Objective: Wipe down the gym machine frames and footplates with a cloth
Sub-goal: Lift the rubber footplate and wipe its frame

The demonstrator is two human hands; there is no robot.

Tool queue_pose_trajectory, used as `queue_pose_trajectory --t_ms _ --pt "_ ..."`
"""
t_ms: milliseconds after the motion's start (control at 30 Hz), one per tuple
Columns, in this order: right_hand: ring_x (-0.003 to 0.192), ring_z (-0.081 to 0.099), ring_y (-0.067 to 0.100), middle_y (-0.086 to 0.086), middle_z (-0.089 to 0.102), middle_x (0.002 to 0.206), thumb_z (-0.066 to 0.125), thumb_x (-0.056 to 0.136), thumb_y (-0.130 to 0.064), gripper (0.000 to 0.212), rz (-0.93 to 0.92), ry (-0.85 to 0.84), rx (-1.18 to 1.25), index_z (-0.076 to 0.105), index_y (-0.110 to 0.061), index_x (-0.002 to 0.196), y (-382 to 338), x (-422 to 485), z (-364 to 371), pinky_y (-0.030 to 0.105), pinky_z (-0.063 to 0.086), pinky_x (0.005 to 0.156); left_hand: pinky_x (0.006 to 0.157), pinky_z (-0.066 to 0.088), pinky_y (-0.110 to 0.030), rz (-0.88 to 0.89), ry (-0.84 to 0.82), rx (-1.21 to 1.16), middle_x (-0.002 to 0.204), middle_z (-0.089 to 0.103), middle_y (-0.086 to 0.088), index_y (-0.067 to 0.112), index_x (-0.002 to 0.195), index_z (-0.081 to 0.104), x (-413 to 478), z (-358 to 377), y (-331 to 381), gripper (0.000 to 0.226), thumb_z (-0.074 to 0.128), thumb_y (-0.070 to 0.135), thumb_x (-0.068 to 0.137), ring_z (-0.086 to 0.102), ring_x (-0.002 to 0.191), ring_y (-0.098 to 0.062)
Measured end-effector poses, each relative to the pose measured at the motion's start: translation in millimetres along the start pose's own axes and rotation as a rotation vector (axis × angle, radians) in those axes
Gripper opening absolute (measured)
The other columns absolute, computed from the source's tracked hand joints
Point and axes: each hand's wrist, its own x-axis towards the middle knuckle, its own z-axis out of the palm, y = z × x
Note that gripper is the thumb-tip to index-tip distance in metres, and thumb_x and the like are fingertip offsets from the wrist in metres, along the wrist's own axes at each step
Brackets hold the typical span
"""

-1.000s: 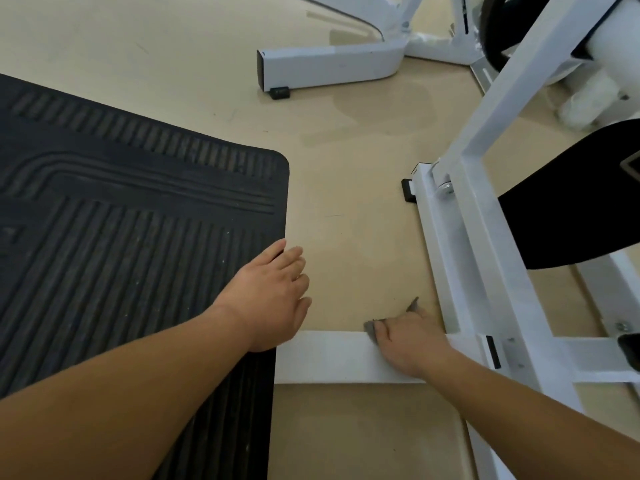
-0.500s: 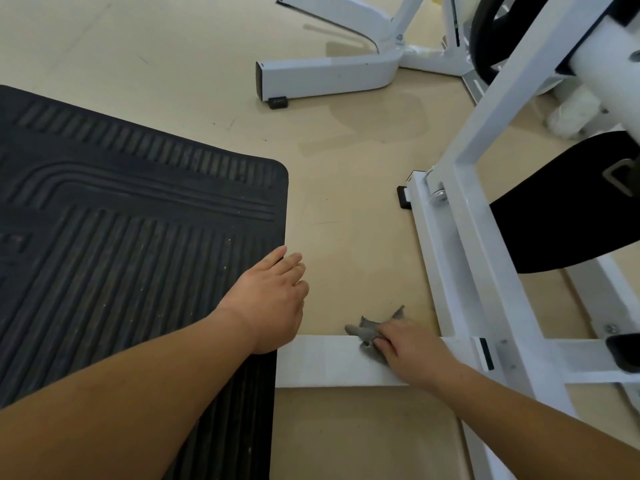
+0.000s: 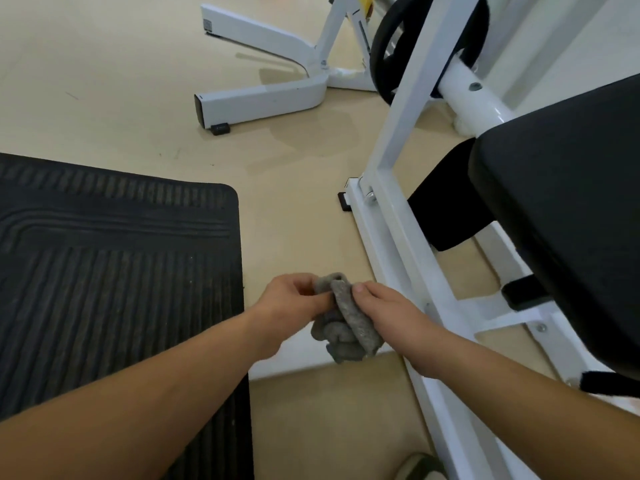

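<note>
cloth [image 3: 343,320] grey, bunched up, held off the floor between both hands, just in front of the white base bar [image 3: 287,362]; left hand [image 3: 294,303] curled closed, thumb and fingers pinching the cloth's upper left edge; right hand [image 3: 388,317] wrapped round the cloth's right side, thumb on top, fingers hidden behind the fabric so i can't tell how tightly they close; lower folds of the cloth hang down over the base bar, whether they touch it i cannot tell; i see the white machine frame [image 3: 398,244] running along the floor just right of the hands, with an upright post [image 3: 415,88] rising from its far end; black seat pad [image 3: 568,220] sits over the frame on the right; black weight plate [image 3: 384,50] behind the post; black ribbed rubber mat [image 3: 114,271] lies flat on the left, its right edge beside the left forearm, the base bar's end touching or slipping under that edge; second white frame leg [image 3: 263,98] sits on the beige floor [image 3: 104,81] further off, well apart from the hands, with a small black foot [image 3: 220,128] under its near end; both forearms bare.
</note>
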Motion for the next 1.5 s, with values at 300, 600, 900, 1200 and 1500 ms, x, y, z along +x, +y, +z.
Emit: queue_pose_trajectory --t_ms 300,600,900,1200,1500 --pt "0.093 0.067 0.025 0.01 0.071 0.1 0.025 0.107 -0.048 0.054 0.181 0.188 0.11 0.065 -0.011 0.102 16.1 -36.0 36.8 0.041 0.058 0.081 0.085 0.063 -0.041 -0.111 0.091 -0.166 0.099 0.079 -0.008 0.015 0.109 0.075 -79.3 16.1 15.0 0.021 0.073 0.031 0.095 0.077 0.09 -0.022" --pt "0.081 0.058 0.022 0.007 0.062 0.085 0.032 0.108 -0.041 0.045 -0.152 0.182 -0.079 0.057 -0.008 0.089 23.4 -74.9 102.5 0.042 0.047 0.077 0.086 0.063 -0.046 -0.041 0.367 -0.102 0.093 0.079 -0.008 0.016 0.101 0.077 -175.3 -10.4 2.6 0.018 0.073 0.032 0.095 0.077 0.089 -0.023" --pt "0.084 0.062 0.012 -0.009 0.065 0.089 0.041 0.107 -0.044 0.028 -0.635 -0.168 -0.332 0.061 -0.029 0.093 -39.8 -163.1 213.1 0.04 0.052 0.075 0.082 0.057 -0.032 -0.042 0.671 0.374 0.087 0.076 0.003 0.022 0.091 0.073 -377.5 -67.8 -9.3 0.034 0.054 0.047 0.103 0.072 0.085 -0.011" --pt "0.107 0.057 0.003 -0.015 0.055 0.119 0.052 0.104 -0.034 0.022 -0.911 -0.362 -0.469 0.06 -0.031 0.125 -51.8 -238.7 313.7 0.028 0.054 0.092 0.068 0.05 -0.031 -0.293 0.925 0.671 0.08 0.068 -0.008 0.013 0.078 0.067 -521.1 -127.5 -49.7 0.039 0.059 0.045 0.099 0.061 0.074 -0.02" --pt "0.115 0.049 0.007 -0.013 0.054 0.123 0.054 0.101 -0.04 0.033 -1.034 -0.159 -0.565 0.062 -0.026 0.13 -61.4 -261.0 434.3 0.03 0.05 0.098 0.057 0.036 -0.03 -0.256 1.225 0.462 0.064 0.049 -0.006 0.01 0.067 0.045 -558.6 -248.4 -138.8 0.042 0.054 0.039 0.096 0.046 0.059 -0.022"
